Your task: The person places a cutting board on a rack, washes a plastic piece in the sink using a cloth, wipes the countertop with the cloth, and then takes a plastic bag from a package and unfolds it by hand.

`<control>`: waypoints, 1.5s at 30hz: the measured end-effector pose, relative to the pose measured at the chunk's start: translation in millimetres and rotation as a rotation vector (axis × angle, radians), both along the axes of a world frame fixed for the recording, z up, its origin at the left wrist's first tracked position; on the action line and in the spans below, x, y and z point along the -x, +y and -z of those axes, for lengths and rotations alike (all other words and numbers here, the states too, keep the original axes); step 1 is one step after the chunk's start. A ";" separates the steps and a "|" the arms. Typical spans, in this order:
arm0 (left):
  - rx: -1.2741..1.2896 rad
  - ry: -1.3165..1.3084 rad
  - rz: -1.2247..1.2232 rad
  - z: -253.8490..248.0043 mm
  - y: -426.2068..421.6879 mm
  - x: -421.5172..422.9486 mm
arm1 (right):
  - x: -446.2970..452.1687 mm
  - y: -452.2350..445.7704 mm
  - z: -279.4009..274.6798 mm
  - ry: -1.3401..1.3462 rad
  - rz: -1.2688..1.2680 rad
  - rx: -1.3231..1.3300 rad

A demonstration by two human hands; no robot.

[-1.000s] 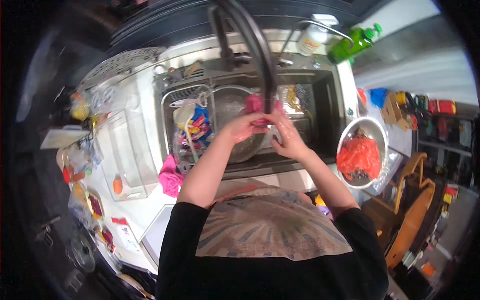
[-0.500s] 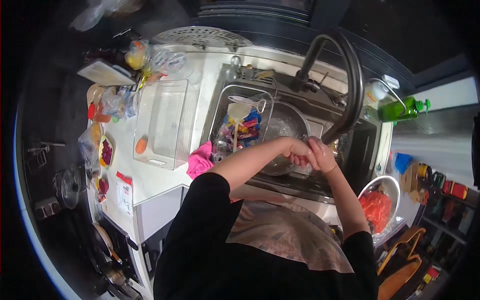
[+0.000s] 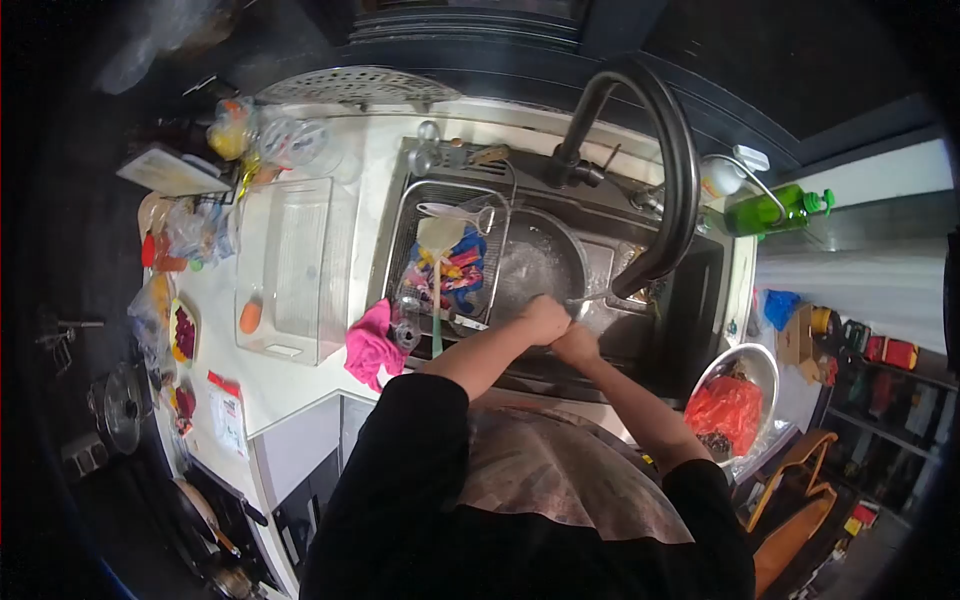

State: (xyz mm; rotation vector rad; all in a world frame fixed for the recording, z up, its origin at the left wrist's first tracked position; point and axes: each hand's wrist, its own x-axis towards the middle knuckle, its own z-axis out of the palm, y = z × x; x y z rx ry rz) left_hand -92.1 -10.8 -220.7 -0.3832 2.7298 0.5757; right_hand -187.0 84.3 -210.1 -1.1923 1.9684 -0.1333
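Note:
Over the front of the sink [image 3: 700, 345], my left hand [image 3: 545, 320] and my right hand [image 3: 575, 345] are pressed together, both with fingers curled. Whatever lies inside them is hidden. Just beyond them is a round metal basin [image 3: 575, 245] with water in it. The black faucet [image 3: 685, 190] arches over the sink, and water shows between its spout and my hands. To the left, a wire basket [image 3: 403, 225] holds a pale-headed utensil [image 3: 440, 235] and colourful packets [image 3: 462, 265]. A pink cloth [image 3: 370, 345] lies at the sink's left front corner.
A clear bin [image 3: 298, 255] with an orange-brown object [image 3: 250, 317] stands on the left counter. At right are a metal bowl [image 3: 765, 375] with a red bag [image 3: 725, 412], a green bottle [image 3: 780, 210] and a wooden chair [image 3: 800, 530].
The pink item at my hands a second ago no longer shows. My hands have moved from under the spout towards the sink's front edge, and their fingers have closed. The view has shifted.

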 end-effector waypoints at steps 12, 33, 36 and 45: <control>-0.069 0.215 -0.388 -24.7 9.2 -36.6 | 88.8 -5.4 -0.9 -0.689 0.288 0.004; -0.649 0.633 -1.076 -110.3 48.1 -138.6 | 48.9 -38.0 -79.1 -0.857 0.200 0.369; -0.272 0.784 -0.848 -133.3 64.9 -129.9 | -11.1 24.3 -84.6 -0.271 -0.082 0.363; -0.299 0.796 -0.884 -170.4 116.6 -177.8 | -56.0 77.2 -157.8 -0.832 0.122 0.406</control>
